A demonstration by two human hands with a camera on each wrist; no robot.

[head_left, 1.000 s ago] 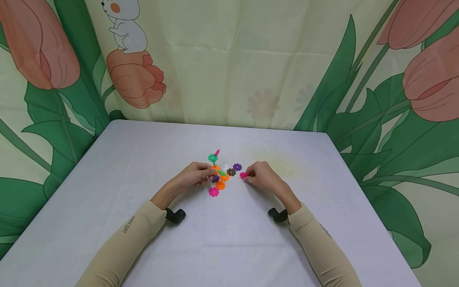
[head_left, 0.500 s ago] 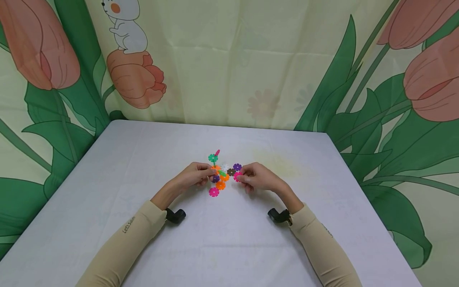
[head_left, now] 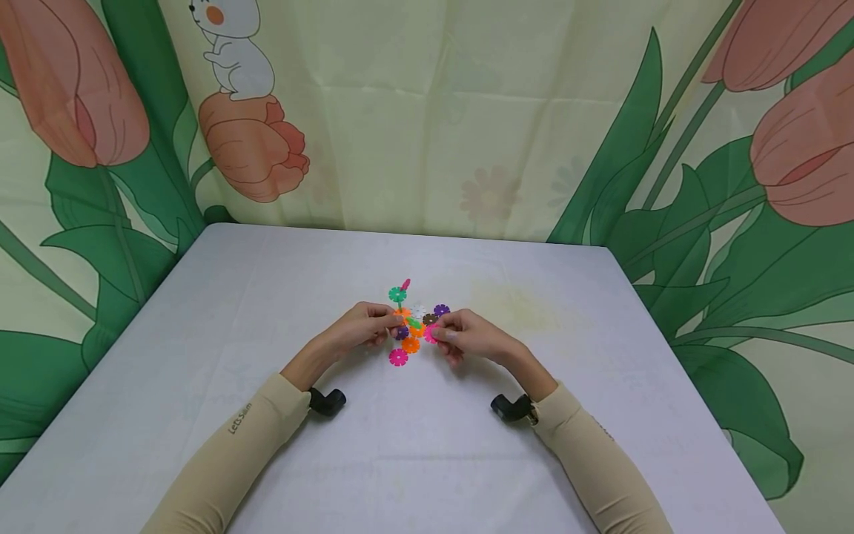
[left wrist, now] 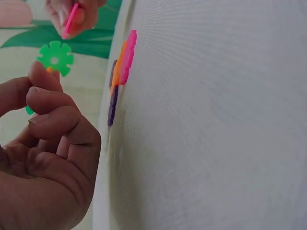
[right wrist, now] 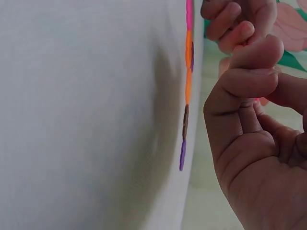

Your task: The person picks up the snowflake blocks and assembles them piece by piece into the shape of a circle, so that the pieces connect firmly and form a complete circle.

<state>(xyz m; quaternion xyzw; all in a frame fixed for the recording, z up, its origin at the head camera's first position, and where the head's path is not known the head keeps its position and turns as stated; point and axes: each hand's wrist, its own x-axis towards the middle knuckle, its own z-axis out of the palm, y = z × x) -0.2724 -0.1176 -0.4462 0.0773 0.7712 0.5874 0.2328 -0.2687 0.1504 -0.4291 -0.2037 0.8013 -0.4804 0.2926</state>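
Note:
My left hand (head_left: 356, 328) pinches an orange notched snowflake disc (head_left: 403, 313) between thumb and fingertips. Joined to it, a teal-green disc (head_left: 397, 294) stands up behind with a pink disc (head_left: 405, 284) edge-on at its top. A bright green disc (head_left: 414, 323) juts toward the right, and the left wrist view shows a green disc (left wrist: 55, 57) face-on beyond the fingers. My right hand (head_left: 475, 335) pinches a pink disc (head_left: 430, 334) by its edge, close to the bright green one; the left wrist view shows this pink disc (left wrist: 71, 21) edge-on.
Below the hands, loose discs lie on the white-covered table (head_left: 427, 460): pink (head_left: 398, 357), orange (head_left: 410, 345), purple (head_left: 401, 333), brown (head_left: 430, 319), another purple (head_left: 442, 309) and white (head_left: 418, 310). A printed curtain (head_left: 427, 148) hangs behind.
My right hand has moved left with the pink disc, turning its face into view and bringing it near the joined discs. The left hand has stayed almost still.

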